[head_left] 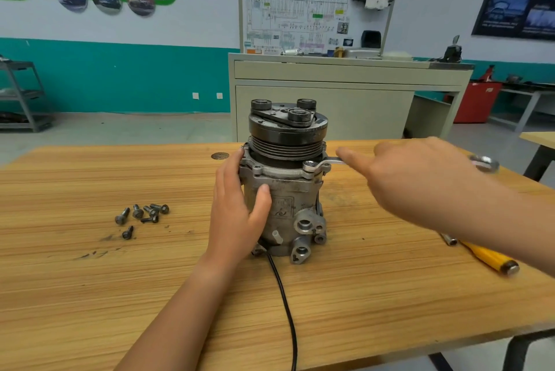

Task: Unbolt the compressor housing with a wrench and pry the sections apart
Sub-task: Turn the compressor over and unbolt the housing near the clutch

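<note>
On the light wooden bench [90, 280], mid-frame, a grey cast-metal compressor [282, 205] is standing upright, black grooved pulley [288, 133] uppermost. It is sitting between the two hands: left hand against its left flank, right hand off to its upper right.

Left hand [237, 214] is wrapping the housing, thumb lying across the front face, fingers reaching round the far side up to the flange. The grip is wide, spanning the body.

Right hand [420, 178] is gripping the shank of a silver combination wrench [326, 162], index finger stretching along the shank toward the compressor. Its other fingers are hidden beneath the hand, which is slightly blurred. Ring end of the wrench is sitting over a bolt head at the flange's front-right corner; the other end is protruding past the hand on the right.

Several dark loose bolts [141, 216] are lying clustered on the bench, well left of the left hand. A yellow-handled screwdriver [486, 259] is lying partly under the right forearm. A thin black cable [285, 310] is trailing from the compressor's base toward the near bench edge.
</note>
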Tool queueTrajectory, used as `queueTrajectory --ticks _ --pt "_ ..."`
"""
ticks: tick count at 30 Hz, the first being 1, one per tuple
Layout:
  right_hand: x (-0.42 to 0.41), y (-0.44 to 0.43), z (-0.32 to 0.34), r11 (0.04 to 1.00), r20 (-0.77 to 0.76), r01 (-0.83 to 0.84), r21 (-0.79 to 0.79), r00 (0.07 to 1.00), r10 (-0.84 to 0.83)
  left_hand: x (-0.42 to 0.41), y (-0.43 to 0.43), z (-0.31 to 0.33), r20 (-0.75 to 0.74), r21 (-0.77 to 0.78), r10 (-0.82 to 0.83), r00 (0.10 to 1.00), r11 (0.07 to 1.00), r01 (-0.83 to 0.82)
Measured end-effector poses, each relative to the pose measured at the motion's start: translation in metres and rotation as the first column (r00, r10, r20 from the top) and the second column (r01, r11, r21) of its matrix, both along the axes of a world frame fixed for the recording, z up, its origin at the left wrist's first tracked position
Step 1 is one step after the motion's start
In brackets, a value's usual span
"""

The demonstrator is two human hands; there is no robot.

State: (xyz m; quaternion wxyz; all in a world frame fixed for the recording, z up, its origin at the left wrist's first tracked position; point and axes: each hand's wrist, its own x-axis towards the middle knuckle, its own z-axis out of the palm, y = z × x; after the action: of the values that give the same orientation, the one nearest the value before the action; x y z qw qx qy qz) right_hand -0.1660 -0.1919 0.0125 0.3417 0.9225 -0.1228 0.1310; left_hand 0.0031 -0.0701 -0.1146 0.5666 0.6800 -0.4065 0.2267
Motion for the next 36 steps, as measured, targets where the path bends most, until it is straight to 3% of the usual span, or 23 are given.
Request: queueTrajectory --ticks 3,6,8,11,15,19,23,27,36 --pt "0.01 -0.024 -0.002 0.999 0.035 -0.027 -0.022 0.999 0.028 0.001 0.0 0.0 -0.001 0.001 -0.003 1.0 1.0 0.003" --pt "0.024 -0.046 -0.016 0.987 0.138 -0.148 0.062 0.981 0.139 0.001 -0.001 -0.001 -0.011 -0.005 0.001 1.0 1.0 -0.002" --pt "0.035 -0.061 -0.028 0.949 0.287 -0.313 0.045 0.914 0.288 0.0 -0.001 0.0 -0.009 -0.025 -0.01 1.0 1.0 0.009" --pt "0.059 -0.066 -0.037 0.905 0.417 -0.426 -0.015 0.82 0.393 -0.002 -0.001 0.0 -0.014 -0.04 -0.019 1.0 0.999 0.018" --pt "0.064 -0.062 -0.038 0.864 0.48 -0.503 0.033 0.766 0.428 -0.004 -0.001 -0.001 -0.048 -0.039 -0.021 0.999 0.999 0.019" --pt "0.027 -0.048 -0.037 0.746 0.672 -0.601 0.285 0.681 0.291 -0.001 -0.001 -0.003 -0.048 -0.035 -0.007 0.999 0.999 0.006" --pt "-0.011 -0.028 -0.032 0.824 0.488 -0.469 0.317 0.826 0.282 -0.004 -0.002 -0.002 -0.041 -0.037 -0.006 0.999 0.999 0.004" --pt "-0.019 -0.015 -0.031 0.9 0.26 -0.234 0.367 0.955 0.143 -0.005 -0.002 -0.002 -0.036 -0.043 0.011 0.999 0.999 -0.013" --pt "-0.007 -0.001 -0.019 0.97 0.187 -0.06 0.237 0.982 0.016 -0.004 -0.003 -0.001 -0.053 -0.048 -0.005 0.999 0.999 0.003"
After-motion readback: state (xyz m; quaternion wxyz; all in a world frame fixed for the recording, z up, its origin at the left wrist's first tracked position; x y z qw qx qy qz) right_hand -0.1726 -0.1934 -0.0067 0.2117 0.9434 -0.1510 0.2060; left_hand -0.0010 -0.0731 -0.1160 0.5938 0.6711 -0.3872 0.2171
